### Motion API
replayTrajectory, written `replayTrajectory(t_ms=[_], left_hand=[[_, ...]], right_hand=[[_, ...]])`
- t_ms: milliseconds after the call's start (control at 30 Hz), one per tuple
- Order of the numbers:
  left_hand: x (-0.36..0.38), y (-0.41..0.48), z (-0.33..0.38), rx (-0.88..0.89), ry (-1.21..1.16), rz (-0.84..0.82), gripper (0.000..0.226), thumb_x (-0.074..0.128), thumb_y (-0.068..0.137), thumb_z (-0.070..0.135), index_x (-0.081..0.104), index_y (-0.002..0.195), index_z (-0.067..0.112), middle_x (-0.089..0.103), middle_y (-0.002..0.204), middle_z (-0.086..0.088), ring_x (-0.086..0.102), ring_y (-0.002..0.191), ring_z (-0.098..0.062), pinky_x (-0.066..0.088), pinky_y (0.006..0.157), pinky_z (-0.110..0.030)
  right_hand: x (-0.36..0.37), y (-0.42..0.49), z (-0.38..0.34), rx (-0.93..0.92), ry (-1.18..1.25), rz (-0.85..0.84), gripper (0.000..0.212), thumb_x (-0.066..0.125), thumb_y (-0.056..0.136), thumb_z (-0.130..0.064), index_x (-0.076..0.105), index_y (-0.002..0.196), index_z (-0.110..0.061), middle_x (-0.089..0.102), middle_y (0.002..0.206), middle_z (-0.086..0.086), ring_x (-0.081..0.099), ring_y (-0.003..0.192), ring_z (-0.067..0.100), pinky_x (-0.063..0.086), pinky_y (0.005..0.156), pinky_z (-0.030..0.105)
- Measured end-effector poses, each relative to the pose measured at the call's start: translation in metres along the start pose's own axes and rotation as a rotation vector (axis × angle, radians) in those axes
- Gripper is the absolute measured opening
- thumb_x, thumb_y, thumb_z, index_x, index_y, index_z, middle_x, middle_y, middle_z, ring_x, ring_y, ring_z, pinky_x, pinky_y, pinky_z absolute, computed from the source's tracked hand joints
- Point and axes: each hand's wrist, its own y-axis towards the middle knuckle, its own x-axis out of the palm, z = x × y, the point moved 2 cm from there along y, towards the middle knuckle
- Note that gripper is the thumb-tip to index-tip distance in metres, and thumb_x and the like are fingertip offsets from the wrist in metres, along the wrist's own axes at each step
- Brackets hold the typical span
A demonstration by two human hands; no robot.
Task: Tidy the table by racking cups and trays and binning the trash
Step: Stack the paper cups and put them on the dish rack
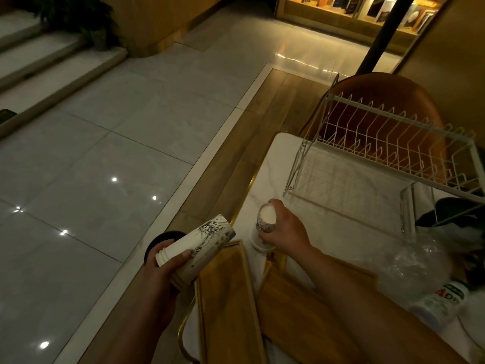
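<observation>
My left hand [168, 269] grips a stack of white paper cups [202, 245] with black line drawings, held tilted past the table's left edge. My right hand [284, 229] is closed around a smaller printed paper cup [266, 219] standing upside down on the white table [278, 158], next to a white lid [258, 244]. Two wooden trays lie at the near edge: one on the left [228, 306] and one under my right forearm [294, 306]. A white wire dish rack [388, 143] stands at the far right of the table, with nothing in it.
Crumpled clear plastic [417, 258] and a white plastic bottle with a printed label [441, 300] lie at the right. A dark item [443, 214] sits under the rack's corner. A brown chair [380, 88] is behind the table. Tiled floor and steps lie to the left.
</observation>
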Motion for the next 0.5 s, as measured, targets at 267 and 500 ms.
replayTrajectory(t_ms=[267, 500], left_hand=[[0.008, 0.002, 0.001, 0.019, 0.018, -0.044, 0.056, 0.081, 0.064, 0.020, 0.060, 0.115, 0.028, 0.066, 0.120, -0.014, 0.067, 0.106, -0.040, 0.061, 0.072, -0.052], [0.029, -0.009, 0.004, 0.041, 0.090, -0.099, 0.053, 0.080, 0.061, 0.024, 0.059, 0.109, 0.032, 0.065, 0.114, -0.013, 0.068, 0.096, -0.040, 0.061, 0.059, -0.044]], right_hand=[[-0.022, -0.014, -0.001, 0.040, 0.085, 0.144, 0.079, 0.077, 0.058, -0.053, 0.037, 0.126, -0.041, 0.066, 0.111, 0.000, 0.065, 0.096, 0.026, 0.044, 0.069, 0.028], [-0.079, -0.057, 0.033, 0.260, 0.862, 0.399, 0.061, 0.089, 0.062, -0.015, 0.057, 0.114, -0.022, 0.069, 0.109, 0.008, 0.069, 0.092, 0.024, 0.061, 0.071, 0.041]])
